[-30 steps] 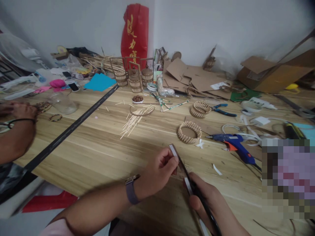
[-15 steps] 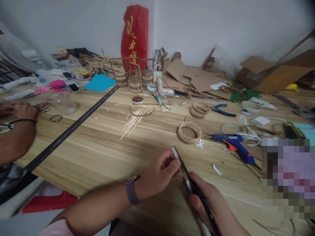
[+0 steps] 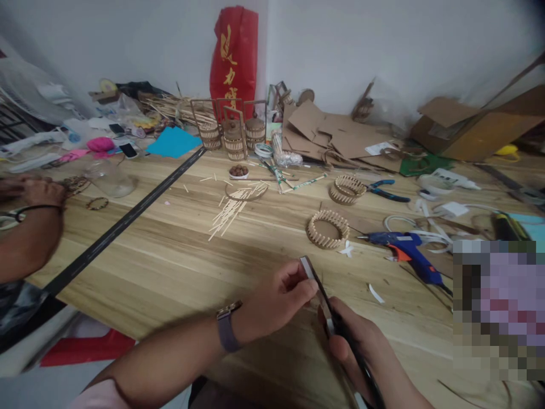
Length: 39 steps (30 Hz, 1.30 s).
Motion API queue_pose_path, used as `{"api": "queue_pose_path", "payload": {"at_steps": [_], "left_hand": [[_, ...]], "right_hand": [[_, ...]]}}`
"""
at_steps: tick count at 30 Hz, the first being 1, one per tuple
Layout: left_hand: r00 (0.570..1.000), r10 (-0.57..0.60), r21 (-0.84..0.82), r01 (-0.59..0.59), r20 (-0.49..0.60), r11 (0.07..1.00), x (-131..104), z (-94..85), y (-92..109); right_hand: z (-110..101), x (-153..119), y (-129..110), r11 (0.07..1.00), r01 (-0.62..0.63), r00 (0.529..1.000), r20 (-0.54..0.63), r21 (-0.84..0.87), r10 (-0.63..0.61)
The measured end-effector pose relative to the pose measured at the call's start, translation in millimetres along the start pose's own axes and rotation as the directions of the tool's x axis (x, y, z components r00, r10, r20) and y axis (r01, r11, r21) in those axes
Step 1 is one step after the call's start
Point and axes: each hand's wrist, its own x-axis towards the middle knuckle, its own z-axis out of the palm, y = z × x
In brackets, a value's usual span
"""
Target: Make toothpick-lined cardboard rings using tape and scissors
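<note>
My left hand (image 3: 293, 292) pinches the upper end of a thin strip (image 3: 307, 266), dark on one side and white on the other. Lower down, my right hand (image 3: 355, 335) is wrapped round a long black object (image 3: 361, 363), whose exact shape I cannot make out; the strip runs down along it. Beyond my hands lies a ring of short wooden pegs (image 3: 327, 229), and a second peg ring (image 3: 347, 189) is behind it. A blue glue gun (image 3: 411, 250) lies to the right.
Thin sticks (image 3: 234, 210) lie mid-table near a small bowl of brown balls (image 3: 238, 171). Small lidded baskets (image 3: 235, 142) stand behind. Pliers (image 3: 389, 190), cables and cardboard (image 3: 340, 133) are at the right and back. Another person's arm (image 3: 32, 233) rests at the left.
My left hand and the strip's upper end have shifted slightly to the right and down. My right hand keeps its grip in nearly the same place.
</note>
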Motion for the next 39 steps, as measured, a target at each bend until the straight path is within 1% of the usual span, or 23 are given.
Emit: {"api": "queue_pose_path", "payload": {"at_steps": [3, 6, 8, 11, 16, 20, 23, 26, 28, 34, 39], "left_hand": [[0.999, -0.006, 0.016, 0.007, -0.044, 1.0, 1.0, -2.4, 3.7], [0.996, -0.006, 0.039, 0.01, -0.094, 0.999, 0.8, -3.6, 3.7], [0.995, 0.001, 0.051, 0.005, -0.105, 0.999, 0.3, -3.7, 1.8], [0.997, 0.005, 0.083, 0.002, -0.078, 0.997, -0.4, -3.4, -1.6], [0.999, 0.006, 0.088, -0.002, -0.037, 0.996, -0.9, -2.9, -5.2], [1.0, 0.014, 0.073, -0.013, -0.019, 0.997, -1.6, -2.5, -4.4], [1.0, 0.021, 0.081, -0.02, -0.008, 0.997, -2.1, -2.3, -2.3], [1.0, -0.001, 0.093, -0.001, 0.022, 0.996, -2.6, -2.0, -1.8], [0.999, -0.011, 0.097, 0.007, 0.039, 0.995, -2.9, -1.9, -2.6], [0.999, 0.003, 0.092, -0.008, 0.049, 0.996, -3.6, -2.1, -3.8], [0.995, -0.002, 0.083, -0.007, 0.103, 0.996, -3.3, -1.5, -4.7]], "right_hand": [[0.9, -0.6, 3.2, 1.0, 0.005, 1.0, -0.013, -0.019, -0.006], [0.9, -0.4, 4.8, 0.999, 0.039, 0.999, 0.027, -0.015, -0.039], [-0.2, 0.1, 4.6, 0.998, 0.059, 0.997, 0.053, -0.008, -0.058], [-2.0, 1.1, 0.7, 0.999, 0.046, 0.997, 0.055, 0.011, -0.047], [-1.5, 1.7, -10.6, 0.999, -0.021, 1.0, -0.009, 0.042, 0.021], [-0.2, 0.3, -9.1, 0.998, -0.043, 0.999, -0.025, 0.039, 0.044], [-1.4, 0.2, -2.5, 1.0, -0.01, 1.0, 0.006, 0.014, 0.01], [-3.5, 1.8, 1.5, 1.0, 0.03, 0.998, 0.047, 0.008, -0.03], [-4.0, 2.8, 1.6, 0.999, 0.032, 0.998, 0.056, 0.012, -0.033], [-2.0, 2.2, 0.3, 1.0, 0.019, 1.0, 0.02, 0.02, -0.02], [-3.3, 1.6, 2.3, 0.999, 0.028, 0.999, 0.041, 0.02, -0.029]]}}
